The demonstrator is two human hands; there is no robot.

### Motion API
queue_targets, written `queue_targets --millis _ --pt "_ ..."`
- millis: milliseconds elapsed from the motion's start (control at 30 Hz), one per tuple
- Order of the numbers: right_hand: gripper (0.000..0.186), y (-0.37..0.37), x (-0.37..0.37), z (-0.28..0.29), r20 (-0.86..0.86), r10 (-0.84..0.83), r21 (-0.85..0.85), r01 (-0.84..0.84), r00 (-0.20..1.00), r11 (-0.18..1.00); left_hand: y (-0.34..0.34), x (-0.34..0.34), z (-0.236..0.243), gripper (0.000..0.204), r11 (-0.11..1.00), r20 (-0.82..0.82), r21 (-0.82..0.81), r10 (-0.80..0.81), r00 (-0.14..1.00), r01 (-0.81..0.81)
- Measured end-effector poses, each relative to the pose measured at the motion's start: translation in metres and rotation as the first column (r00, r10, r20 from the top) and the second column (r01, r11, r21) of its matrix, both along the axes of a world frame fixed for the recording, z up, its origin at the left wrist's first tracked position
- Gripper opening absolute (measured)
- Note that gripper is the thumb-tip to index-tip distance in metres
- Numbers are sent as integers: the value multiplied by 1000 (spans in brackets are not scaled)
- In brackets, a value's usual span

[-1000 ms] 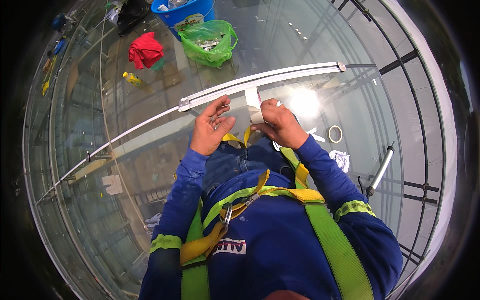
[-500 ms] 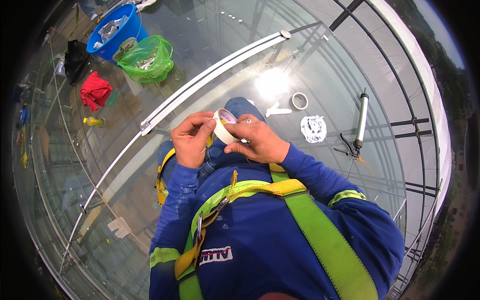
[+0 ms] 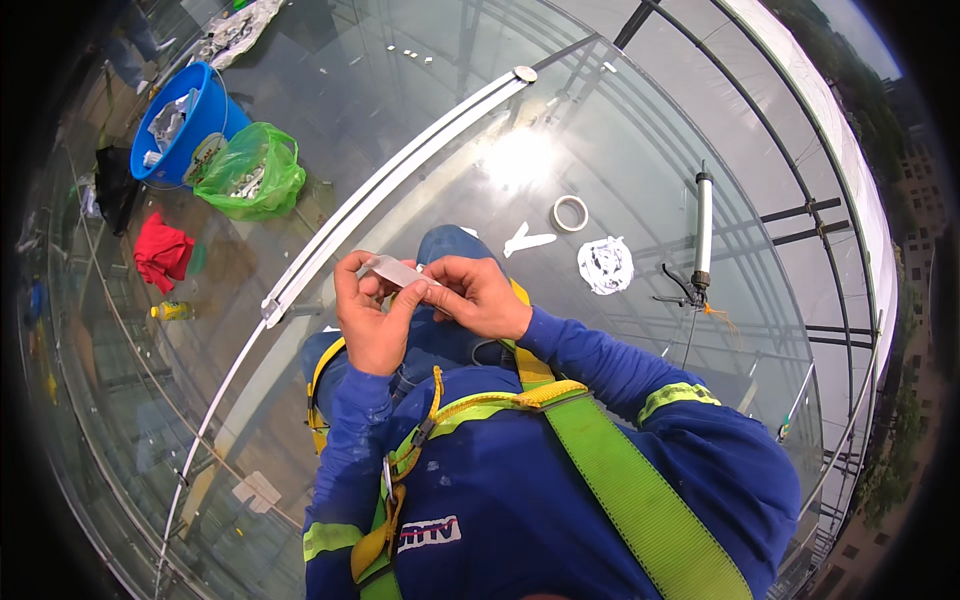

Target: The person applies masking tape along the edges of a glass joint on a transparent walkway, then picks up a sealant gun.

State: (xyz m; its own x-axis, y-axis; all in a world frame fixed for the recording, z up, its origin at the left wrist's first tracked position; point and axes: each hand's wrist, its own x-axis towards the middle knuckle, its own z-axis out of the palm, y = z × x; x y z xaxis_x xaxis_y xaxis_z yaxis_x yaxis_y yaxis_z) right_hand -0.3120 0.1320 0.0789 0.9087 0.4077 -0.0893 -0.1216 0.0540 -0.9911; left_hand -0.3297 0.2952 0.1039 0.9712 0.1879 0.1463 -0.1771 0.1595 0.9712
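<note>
In front of my chest, my left hand grips a roll of whitish tape between thumb and fingers, its outer face turned upward. My right hand meets it from the other side, thumb and fingers closed on the tape near the left thumb. Part of the roll is hidden by the fingers. Beyond my right hand lie white strips, a second tape roll and a round white patch with dark streaks. Farther right rests a caulking gun with a pale tube.
I sit on a glass surface, crossed by a white rail on my left. Past it are a blue bucket, a green plastic bag, a red cloth and a yellow bottle. Dark bars run at the right.
The tape roll has been turned, from its open ring showing to its outer band facing up. Both hands have shifted slightly left and down in the picture as the view moved.
</note>
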Motion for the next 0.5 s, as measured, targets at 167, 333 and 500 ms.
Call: queue_targets --millis 167,333,500 --pt "17 -5 19 -7 124 -73 -223 100 990 970 -11 30 -27 49 998 -148 56 -1 989 9" --pt "15 3 50 -38 627 57 -383 244 777 891 -28 97 -79 51 981 -278 177 126 952 -78" --pt "11 -36 149 -140 567 -18 -607 433 824 666 -14 212 -121 31 948 -525 -253 -304 795 195"
